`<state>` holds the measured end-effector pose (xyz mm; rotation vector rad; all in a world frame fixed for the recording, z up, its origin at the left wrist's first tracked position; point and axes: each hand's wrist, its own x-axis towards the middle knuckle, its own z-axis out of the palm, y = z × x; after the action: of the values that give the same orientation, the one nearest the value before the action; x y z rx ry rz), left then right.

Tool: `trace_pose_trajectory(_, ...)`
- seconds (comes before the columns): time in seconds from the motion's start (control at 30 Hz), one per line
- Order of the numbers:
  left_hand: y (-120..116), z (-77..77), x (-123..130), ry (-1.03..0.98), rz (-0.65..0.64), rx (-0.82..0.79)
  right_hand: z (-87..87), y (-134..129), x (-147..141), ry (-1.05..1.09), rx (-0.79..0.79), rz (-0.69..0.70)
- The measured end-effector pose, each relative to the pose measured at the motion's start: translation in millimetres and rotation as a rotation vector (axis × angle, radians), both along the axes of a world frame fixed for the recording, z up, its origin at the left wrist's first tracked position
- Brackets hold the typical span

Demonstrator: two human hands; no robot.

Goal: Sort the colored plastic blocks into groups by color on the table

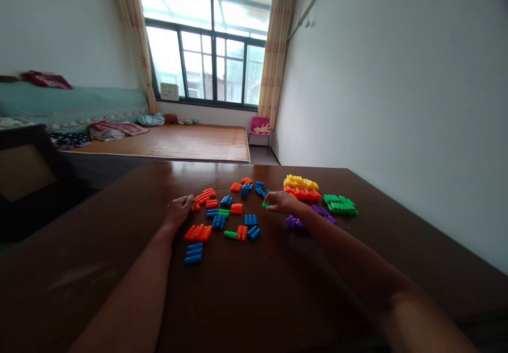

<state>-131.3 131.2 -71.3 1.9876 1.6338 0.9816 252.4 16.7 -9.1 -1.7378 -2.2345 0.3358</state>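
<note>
My left hand (180, 208) rests at the left edge of a loose group of bullet-shaped plastic pieces. Its fingers are closed on an orange piece (196, 205) at the fingertips. Over the right side of the group, my right hand (282, 202) pinches a green piece (265, 204), partly hidden by the fingers. Between the hands lie small clusters of pieces, among them orange ones (236, 208), blue ones (227, 200) and a green one (224, 213). Closer to me are an orange row (198, 233) and a blue cluster (193, 253).
On the dark brown table (254, 300), sorted piles stand to the right: yellow (300, 182), orange-red (304, 193), green (340, 205) and purple (296, 223), the last partly behind my right forearm. Beyond are a low bed (198, 141) and a pink chair (259, 125).
</note>
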Motion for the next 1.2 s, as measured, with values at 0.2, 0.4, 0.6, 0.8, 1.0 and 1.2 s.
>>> trace_pose_trajectory(0.2,5,-0.5,-3,0.031,0.025,-0.019,28.6,-21,138,0.111,0.130,-0.351)
trace_pose_trajectory(0.4,8,0.8,-5,0.068,0.038,-0.045,14.7,-55,283,-0.089,0.023,-0.865)
trace_pose_trajectory(0.6,8,1.0,-6,0.052,0.048,-0.045,-14.9,-62,315,-0.156,-0.076,-0.921)
trace_pose_trajectory(0.8,9,-0.7,-6,0.037,0.036,-0.029,-17.7,-58,305,-0.172,-0.084,-0.898)
trace_pose_trajectory(1.0,4,3.5,-3,0.021,0.026,-0.015,-3.0,-64,289,-0.229,-0.011,-0.922)
trace_pose_trajectory(1.2,-6,6.5,5,0.014,0.036,-0.034,23.8,-32,174,-0.130,0.249,-0.500)
